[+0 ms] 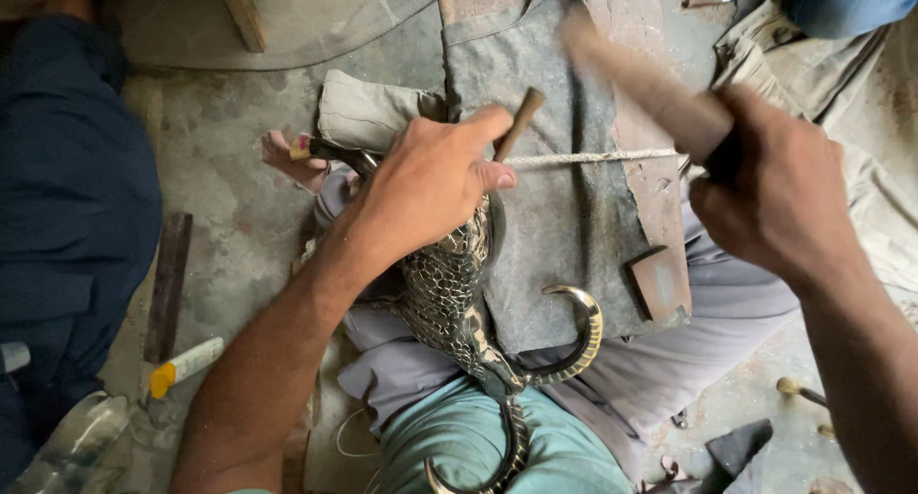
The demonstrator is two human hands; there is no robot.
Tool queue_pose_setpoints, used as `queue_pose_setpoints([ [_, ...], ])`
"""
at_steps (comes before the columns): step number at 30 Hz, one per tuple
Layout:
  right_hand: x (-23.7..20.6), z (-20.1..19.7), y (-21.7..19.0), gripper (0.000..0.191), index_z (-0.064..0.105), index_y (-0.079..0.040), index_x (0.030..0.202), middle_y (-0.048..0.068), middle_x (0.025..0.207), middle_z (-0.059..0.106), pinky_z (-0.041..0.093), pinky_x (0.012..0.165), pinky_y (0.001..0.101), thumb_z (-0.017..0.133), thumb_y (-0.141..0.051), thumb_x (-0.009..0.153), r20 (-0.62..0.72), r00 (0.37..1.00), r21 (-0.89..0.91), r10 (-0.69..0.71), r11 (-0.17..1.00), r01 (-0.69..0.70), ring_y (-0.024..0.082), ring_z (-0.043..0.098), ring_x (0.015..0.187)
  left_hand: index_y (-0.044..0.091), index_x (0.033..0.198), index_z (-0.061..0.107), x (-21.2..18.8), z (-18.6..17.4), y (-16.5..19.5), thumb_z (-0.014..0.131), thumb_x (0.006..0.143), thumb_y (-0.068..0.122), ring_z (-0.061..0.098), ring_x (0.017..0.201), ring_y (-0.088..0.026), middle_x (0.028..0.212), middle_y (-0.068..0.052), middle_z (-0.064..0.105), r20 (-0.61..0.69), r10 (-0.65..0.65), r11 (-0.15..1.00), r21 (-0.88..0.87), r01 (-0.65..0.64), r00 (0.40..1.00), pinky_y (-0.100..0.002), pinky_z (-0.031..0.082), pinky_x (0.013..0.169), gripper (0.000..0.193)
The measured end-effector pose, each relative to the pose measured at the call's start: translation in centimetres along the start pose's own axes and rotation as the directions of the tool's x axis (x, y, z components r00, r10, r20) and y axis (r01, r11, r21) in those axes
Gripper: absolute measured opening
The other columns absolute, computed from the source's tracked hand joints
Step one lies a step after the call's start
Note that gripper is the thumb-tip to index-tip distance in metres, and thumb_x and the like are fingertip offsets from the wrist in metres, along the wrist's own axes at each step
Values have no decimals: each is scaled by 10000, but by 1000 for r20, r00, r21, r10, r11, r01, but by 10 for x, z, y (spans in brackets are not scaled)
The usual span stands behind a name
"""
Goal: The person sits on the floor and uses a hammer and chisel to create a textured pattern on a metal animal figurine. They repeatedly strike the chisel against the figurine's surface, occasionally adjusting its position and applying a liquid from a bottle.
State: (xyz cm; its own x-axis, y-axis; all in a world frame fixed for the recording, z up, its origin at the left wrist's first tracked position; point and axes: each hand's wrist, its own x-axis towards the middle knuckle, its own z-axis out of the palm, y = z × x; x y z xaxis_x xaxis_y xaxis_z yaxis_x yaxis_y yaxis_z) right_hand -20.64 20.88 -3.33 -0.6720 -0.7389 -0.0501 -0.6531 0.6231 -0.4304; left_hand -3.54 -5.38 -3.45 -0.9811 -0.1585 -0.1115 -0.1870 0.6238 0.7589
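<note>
My left hand [435,178] grips a thin brown rod-like punch [521,119], its upper end sticking out above my fingers. Under that hand lies a dark metal figure with a scaly engraved pattern [449,293] and curled, hook-shaped ends [579,336], resting across my lap. My right hand [775,193] is closed on a wooden handle [636,78], which is blurred by motion and raised over a grey cloth-covered block [564,217]. A pale twisted cord [598,156] runs across the cloth between the two hands.
A flat metal bar [168,285] and a small white tube with a yellow cap [186,364] lie on the concrete floor at left. A clear plastic bottle [67,444] sits bottom left. Dark blue cloth [67,188] covers the left edge. Small tools [798,391] lie bottom right.
</note>
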Motion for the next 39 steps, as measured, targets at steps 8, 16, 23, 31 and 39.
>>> queue_pose_setpoints([
  [8, 20, -26, -42, 439, 577, 21, 1226, 210, 872, 672, 526, 673, 494, 666, -14, 798, -90, 984, -158, -153, 978, 137, 403, 651, 767, 38, 1106, 578, -23, 12, -3, 737, 954, 220, 712, 587, -282, 691, -137, 680, -268, 8, 999, -41, -19, 964, -428, 481, 498, 285],
  [16, 23, -50, -88, 322, 597, -47, 1255, 146, 978, 678, 473, 601, 385, 660, -60, 940, -71, 945, -516, -318, 823, 238, 272, 635, 727, 49, 1094, 569, -44, 30, -3, 693, 1036, 299, 716, 670, -326, 742, -122, 707, -467, 14, 1000, 0, -16, 884, -448, 490, 568, 285],
  [23, 21, -61, -121, 419, 658, -107, 1177, 94, 970, 676, 487, 665, 413, 683, 6, 774, -15, 934, -638, -356, 723, 266, 248, 665, 800, 26, 1149, 582, -53, 42, -2, 664, 1051, 291, 744, 736, -296, 837, -118, 729, -565, 29, 999, -13, -44, 824, -407, 536, 595, 294],
  [31, 0, -62, -106, 181, 687, -175, 1115, 30, 943, 652, 479, 857, 394, 749, -121, 954, -100, 806, -766, -584, 562, 312, 201, 664, 858, 30, 1060, 611, -64, 65, -10, 689, 1066, 201, 754, 739, -151, 862, -66, 706, -657, 92, 991, -12, -132, 748, -277, 586, 596, 189],
  [39, -11, -53, -95, 320, 642, -135, 1230, 46, 1046, 596, 442, 846, 348, 646, -11, 935, -133, 845, -614, -519, 712, 341, 200, 605, 957, 20, 1056, 596, -65, 71, -21, 686, 1094, 189, 757, 780, -142, 915, -61, 707, -676, 134, 985, 12, -171, 725, -265, 593, 644, 195],
])
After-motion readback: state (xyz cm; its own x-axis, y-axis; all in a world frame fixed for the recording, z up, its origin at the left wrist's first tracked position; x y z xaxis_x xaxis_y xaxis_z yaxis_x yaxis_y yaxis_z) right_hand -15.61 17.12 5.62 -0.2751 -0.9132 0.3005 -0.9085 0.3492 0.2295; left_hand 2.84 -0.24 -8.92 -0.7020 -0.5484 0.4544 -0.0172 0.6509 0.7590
